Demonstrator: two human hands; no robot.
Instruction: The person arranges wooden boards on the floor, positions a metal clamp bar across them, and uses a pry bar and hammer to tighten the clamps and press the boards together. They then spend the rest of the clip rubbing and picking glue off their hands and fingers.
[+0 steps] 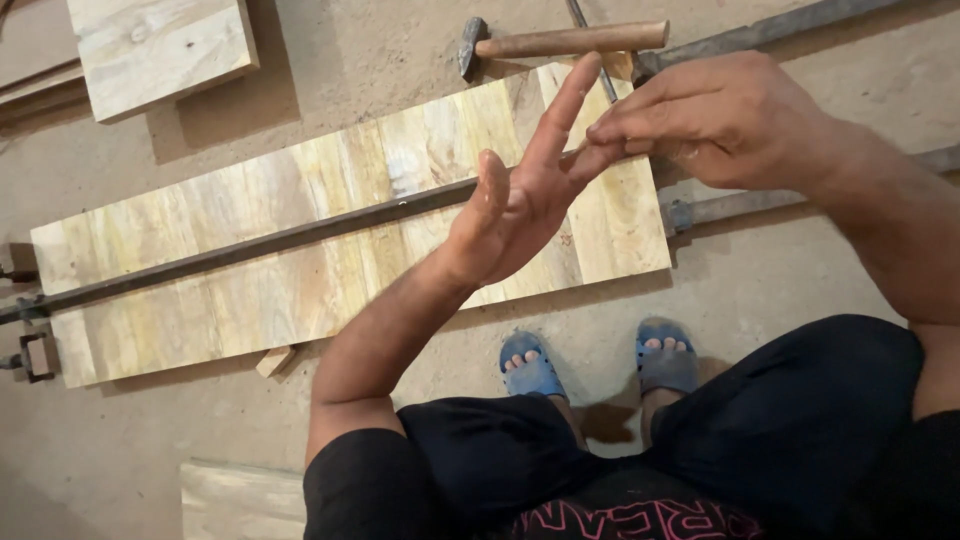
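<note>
Two hands (520, 195) (720, 120), one hammer (560, 42), one panel (300, 250)

L hand (520, 205) open, fingers spread, palm up; R hand (715, 120) fingertips touching its fingers. Both above glued wood panel (250, 270) on floor w/ long metal bar clamp (230, 250) across. Hammer (560, 42) just beyond panel. Blue sandals (530, 365) below.

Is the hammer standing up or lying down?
Lying down. The hammer lies flat on its side at the far edge of the wooden panel, with its wooden handle pointing right and its metal head to the left.
</note>
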